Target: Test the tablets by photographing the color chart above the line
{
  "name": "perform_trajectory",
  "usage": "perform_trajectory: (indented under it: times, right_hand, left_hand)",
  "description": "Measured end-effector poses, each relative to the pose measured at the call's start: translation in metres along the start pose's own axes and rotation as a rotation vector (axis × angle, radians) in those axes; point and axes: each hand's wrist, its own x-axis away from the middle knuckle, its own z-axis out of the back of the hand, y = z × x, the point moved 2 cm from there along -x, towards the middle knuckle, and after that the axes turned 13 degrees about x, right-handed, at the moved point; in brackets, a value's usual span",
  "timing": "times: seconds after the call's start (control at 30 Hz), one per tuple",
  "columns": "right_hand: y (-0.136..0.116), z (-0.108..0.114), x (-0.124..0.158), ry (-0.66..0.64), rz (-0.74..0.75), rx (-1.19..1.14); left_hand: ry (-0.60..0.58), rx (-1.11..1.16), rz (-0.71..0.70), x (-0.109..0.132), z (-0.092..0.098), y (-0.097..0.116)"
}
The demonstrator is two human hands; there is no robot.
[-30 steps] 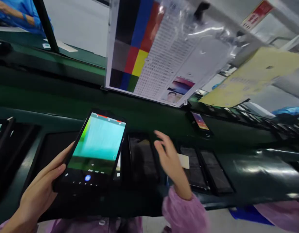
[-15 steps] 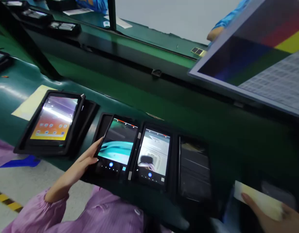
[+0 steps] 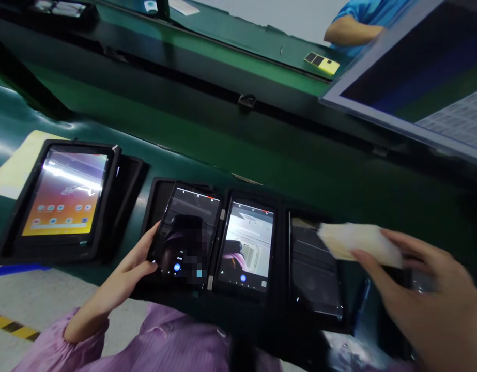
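Note:
My left hand [image 3: 139,258] grips the left edge of a tablet [image 3: 189,232] with a dark camera view, tilted over a black tray. Beside it, a second tablet [image 3: 246,245] shows a bright camera view. To its right a third tablet [image 3: 316,266] has a dark screen. My right hand [image 3: 409,274] pinches a pale yellow pad [image 3: 358,243], blurred, over the third tablet's upper right corner. At the left, another tablet [image 3: 65,191] with an orange and purple home screen sits in a black tray.
A large monitor [image 3: 409,67] stands at the upper right. Beyond the green divider are a person's forearm [image 3: 350,32] and a yellow card [image 3: 321,63]. Yellow paper [image 3: 17,160] lies at the far left. A clear plastic bag [image 3: 347,351] is at the lower right.
My right hand has moved up and left with the yellow pad, from the lower right to the third tablet. The screen of the tablet in my left hand has gone from teal to dark.

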Motion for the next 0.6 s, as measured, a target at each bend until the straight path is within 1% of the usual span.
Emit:
perform_trajectory:
  times: [0.07, 0.13, 0.2, 0.27, 0.33, 0.43, 0.5, 0.6]
  right_hand:
    - [-0.048, 0.001, -0.016, -0.065, 0.139, -0.191]
    - [-0.086, -0.002, -0.029, -0.056, 0.269, -0.346]
    - [-0.116, -0.01, -0.038, -0.059, 0.367, -0.445]
    - [-0.141, -0.018, -0.045, -0.057, 0.443, -0.507]
    - [-0.161, -0.024, -0.049, -0.047, 0.501, -0.558]
    - [-0.185, -0.032, -0.053, -0.07, 0.529, -0.599]
    - [-0.196, -0.037, -0.055, -0.095, 0.526, -0.598]
    - [-0.207, -0.043, -0.058, -0.123, 0.555, -0.58]
  left_hand:
    - [0.021, -0.019, -0.012, 0.0, -0.005, 0.0]
    - [0.023, -0.036, -0.024, 0.0, -0.009, 0.0]
    - [0.008, -0.049, -0.025, 0.001, -0.011, -0.001]
    - [-0.005, -0.068, -0.037, 0.001, -0.012, -0.001]
    - [-0.003, -0.096, -0.048, 0.001, -0.013, -0.001]
    - [0.013, -0.141, -0.04, 0.001, -0.016, -0.004]
    - [0.026, -0.19, -0.053, -0.001, -0.018, -0.006]
    - [0.053, -0.256, -0.123, -0.003, -0.02, -0.01]
